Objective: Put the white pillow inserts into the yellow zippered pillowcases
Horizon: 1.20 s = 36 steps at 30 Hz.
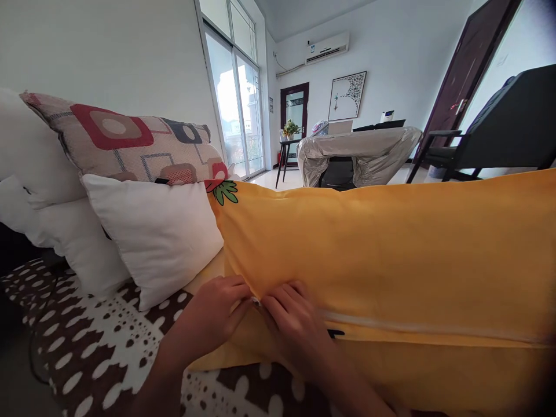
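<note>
A long yellow pillow cover (pixel 391 249) with a green leaf print at its upper left corner spreads across the front. A pale zipper strip (pixel 417 324) runs along its lower side. At the strip's left end, my left hand (pixel 217 315) is closed, its thumb and fingers pinching the cover's edge. Right beside it my right hand (pixel 293 318) is closed on the same edge, fingers bent over the fabric. A small whitish bit shows between the two hands; whether it is the zipper pull I cannot tell.
White pillows (pixel 160 231) and a patterned cushion (pixel 143 139) are piled at the left. Beneath lies a brown-and-white spotted bedspread (pixel 82 347). Behind the cover stand a plastic-draped table (pixel 360 150), a plant (pixel 290 130) on a small stand and a black chair (pixel 499 127).
</note>
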Available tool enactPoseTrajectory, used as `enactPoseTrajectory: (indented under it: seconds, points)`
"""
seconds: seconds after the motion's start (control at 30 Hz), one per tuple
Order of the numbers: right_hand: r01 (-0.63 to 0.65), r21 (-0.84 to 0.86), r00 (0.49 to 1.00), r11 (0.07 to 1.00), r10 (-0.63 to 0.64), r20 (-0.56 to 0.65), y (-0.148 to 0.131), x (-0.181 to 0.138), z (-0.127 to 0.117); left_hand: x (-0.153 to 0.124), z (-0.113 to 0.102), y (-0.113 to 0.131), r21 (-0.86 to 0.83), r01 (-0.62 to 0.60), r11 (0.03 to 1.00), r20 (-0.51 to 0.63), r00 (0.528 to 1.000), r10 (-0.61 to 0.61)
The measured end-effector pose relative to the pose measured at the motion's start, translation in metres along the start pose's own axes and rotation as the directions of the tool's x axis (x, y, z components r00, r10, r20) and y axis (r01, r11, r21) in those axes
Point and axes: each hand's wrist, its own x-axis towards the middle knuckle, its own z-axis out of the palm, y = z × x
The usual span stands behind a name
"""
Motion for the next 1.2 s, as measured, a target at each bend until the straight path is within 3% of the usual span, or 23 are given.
enactPoseTrajectory:
  seconds: [0.2,0.5,0.83,1.03,1.2]
  points:
    - [0.014,-0.012,1.000,1.000,-0.015,-0.017,0.001,0.001,0.000,0.000,0.004,0.003,0.094,0.043,0.995,0.016,0.999,-0.045]
    - [0.014,0.014,0.998,1.000,-0.013,-0.063,0.001,0.001,0.003,0.002,0.007,0.001,0.112,-0.022,0.993,0.052,0.999,0.016]
    - [0.008,0.025,0.997,1.000,-0.006,-0.076,0.006,-0.001,0.005,-0.003,0.012,0.001,0.253,-0.120,0.960,-0.068,0.988,0.142]
    - [0.014,0.017,0.996,1.000,-0.012,-0.089,0.008,-0.002,0.006,0.001,0.011,0.000,0.134,-0.141,0.981,-0.071,0.986,0.152]
    - [0.025,0.012,0.995,1.000,-0.023,-0.094,0.009,-0.002,0.006,0.006,0.010,-0.002,-0.026,0.010,1.000,-0.004,1.000,-0.010]
